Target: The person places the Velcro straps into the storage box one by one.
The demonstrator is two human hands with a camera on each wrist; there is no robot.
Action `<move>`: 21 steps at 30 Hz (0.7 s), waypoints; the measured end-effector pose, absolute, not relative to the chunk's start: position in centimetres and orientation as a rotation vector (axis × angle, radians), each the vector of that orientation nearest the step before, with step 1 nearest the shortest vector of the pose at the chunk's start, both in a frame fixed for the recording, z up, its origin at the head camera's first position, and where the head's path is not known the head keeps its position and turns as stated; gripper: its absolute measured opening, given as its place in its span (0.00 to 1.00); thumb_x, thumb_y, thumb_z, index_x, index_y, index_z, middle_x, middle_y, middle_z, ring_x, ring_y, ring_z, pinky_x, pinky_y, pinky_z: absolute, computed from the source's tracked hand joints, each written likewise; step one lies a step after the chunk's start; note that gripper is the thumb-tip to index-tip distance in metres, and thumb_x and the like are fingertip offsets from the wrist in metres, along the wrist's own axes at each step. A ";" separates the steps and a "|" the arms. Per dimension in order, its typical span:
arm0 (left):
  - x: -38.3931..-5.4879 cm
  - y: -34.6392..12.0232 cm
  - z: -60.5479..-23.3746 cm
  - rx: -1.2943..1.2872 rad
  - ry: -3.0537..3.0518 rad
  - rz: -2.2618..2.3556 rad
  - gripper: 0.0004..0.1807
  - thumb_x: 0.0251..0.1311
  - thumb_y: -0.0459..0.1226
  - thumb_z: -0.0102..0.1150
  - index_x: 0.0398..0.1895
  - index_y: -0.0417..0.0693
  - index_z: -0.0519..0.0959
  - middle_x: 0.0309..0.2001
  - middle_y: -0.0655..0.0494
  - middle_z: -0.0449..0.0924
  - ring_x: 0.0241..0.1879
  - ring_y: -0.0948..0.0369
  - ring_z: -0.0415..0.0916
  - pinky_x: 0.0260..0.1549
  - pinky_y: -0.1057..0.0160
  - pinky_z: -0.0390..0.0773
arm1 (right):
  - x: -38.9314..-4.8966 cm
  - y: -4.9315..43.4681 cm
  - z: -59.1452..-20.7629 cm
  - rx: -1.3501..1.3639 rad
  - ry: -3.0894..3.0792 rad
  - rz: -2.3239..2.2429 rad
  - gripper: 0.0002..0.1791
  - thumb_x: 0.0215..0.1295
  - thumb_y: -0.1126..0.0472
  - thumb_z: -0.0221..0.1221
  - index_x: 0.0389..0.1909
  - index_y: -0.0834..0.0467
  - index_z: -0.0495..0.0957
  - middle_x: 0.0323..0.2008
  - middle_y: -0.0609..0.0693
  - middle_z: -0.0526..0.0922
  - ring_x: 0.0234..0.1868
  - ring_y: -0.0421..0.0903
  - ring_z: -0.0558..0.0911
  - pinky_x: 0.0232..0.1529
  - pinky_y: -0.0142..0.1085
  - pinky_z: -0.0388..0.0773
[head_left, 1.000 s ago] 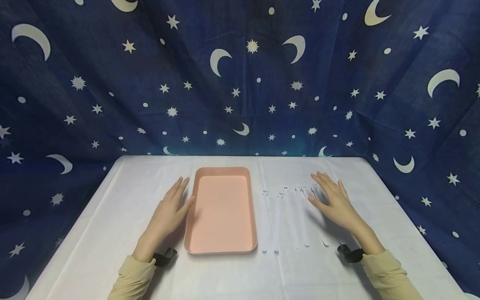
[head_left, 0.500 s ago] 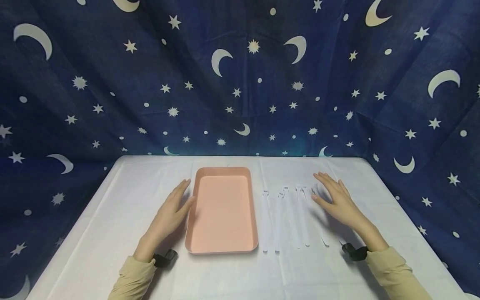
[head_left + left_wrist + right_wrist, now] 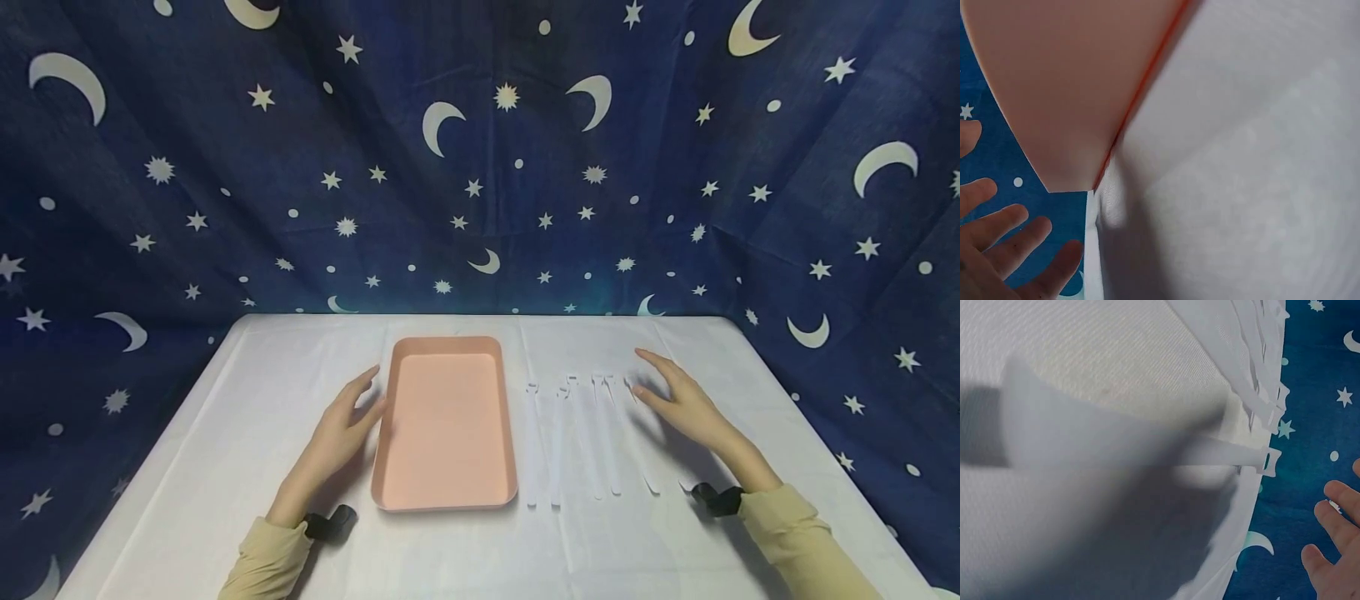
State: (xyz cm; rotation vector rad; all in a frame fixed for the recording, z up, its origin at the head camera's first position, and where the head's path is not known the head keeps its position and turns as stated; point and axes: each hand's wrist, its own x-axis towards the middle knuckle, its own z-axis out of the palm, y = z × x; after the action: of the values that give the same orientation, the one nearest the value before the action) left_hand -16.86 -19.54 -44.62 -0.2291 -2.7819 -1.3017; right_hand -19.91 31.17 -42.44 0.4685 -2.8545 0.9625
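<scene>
Topping wht tbl (image 3: pixel 465 554), pink tray (image 3: pixel 450 429), starry bkdrp (image 3: pixel 480 179)

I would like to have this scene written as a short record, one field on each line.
Container: pink tray, rectangular, lying flat
Small items: several narrow white strips, spread to the right of the tray
Left hand: holding nothing, at the tray's left side; contact unclear
Right hand: holding nothing, near the row's right end
Surface: white cloth
Backdrop: dark blue fabric with moons and stars
</scene>
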 end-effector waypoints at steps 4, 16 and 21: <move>-17.0 -19.7 -45.2 -0.211 -2.765 -1.378 0.32 0.70 0.48 0.49 0.74 0.54 0.55 0.73 0.42 0.56 0.70 0.41 0.60 0.64 0.40 0.69 | -20.1 31.5 -42.5 0.416 -2.904 0.995 0.36 0.69 0.51 0.57 0.73 0.55 0.55 0.72 0.65 0.57 0.72 0.70 0.54 0.66 0.69 0.54; -17.0 -19.9 -46.0 -0.226 -2.720 -1.564 0.31 0.70 0.46 0.50 0.73 0.53 0.57 0.72 0.42 0.59 0.69 0.41 0.62 0.67 0.41 0.65 | -20.8 32.4 -42.5 0.371 -2.938 1.042 0.36 0.69 0.51 0.56 0.73 0.59 0.55 0.69 0.68 0.61 0.71 0.69 0.58 0.66 0.68 0.54; -17.0 -19.9 -46.3 -0.244 -2.695 -1.607 0.31 0.69 0.45 0.51 0.73 0.52 0.57 0.71 0.42 0.61 0.68 0.42 0.65 0.67 0.40 0.64 | -21.1 32.7 -42.7 0.378 -2.943 1.029 0.35 0.70 0.53 0.56 0.71 0.62 0.56 0.66 0.70 0.66 0.68 0.69 0.62 0.65 0.68 0.58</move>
State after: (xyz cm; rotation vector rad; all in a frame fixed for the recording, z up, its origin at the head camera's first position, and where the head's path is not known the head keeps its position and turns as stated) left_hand -17.02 -19.93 -46.30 -0.2443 -2.6951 -1.6070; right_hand -21.07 32.73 -42.72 0.3782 -2.9433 1.0290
